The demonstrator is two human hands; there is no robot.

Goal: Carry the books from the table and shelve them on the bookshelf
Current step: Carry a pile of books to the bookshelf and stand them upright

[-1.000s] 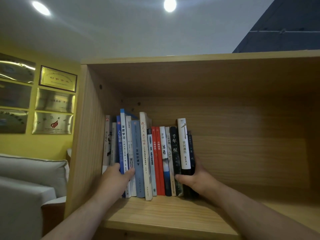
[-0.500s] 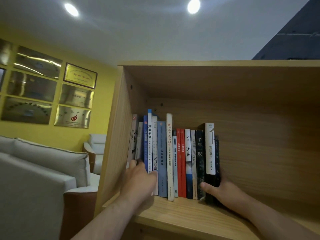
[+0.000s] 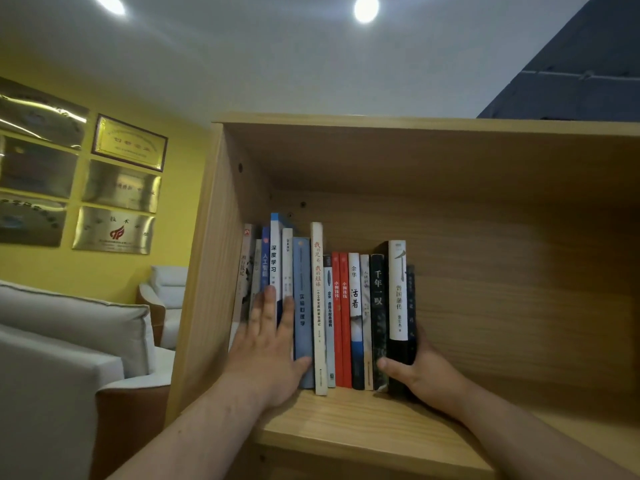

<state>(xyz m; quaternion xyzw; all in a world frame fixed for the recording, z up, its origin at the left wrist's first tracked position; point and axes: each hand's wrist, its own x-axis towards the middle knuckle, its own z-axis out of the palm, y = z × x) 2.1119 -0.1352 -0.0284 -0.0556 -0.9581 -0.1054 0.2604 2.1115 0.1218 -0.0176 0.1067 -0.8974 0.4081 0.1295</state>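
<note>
Since the frame half a second earlier, the left hand (image 3: 266, 344) has flattened and slid up the spines, while the right hand (image 3: 420, 372) stays at the row's right end. Step in hand, by judgement: squaring up the books (image 3: 341, 306), which stand upright at the left of the bookshelf (image 3: 346, 420) compartment; the next move likely calls for pushing proud spines flush and closing the row leftward before release, lest the end volumes tip. Left hand flat, fingers straight and spread, pressing the leftmost spines; right hand cupped round the dark end book (image 3: 411, 299), thumb across the spine feet, fingers hidden behind.
</note>
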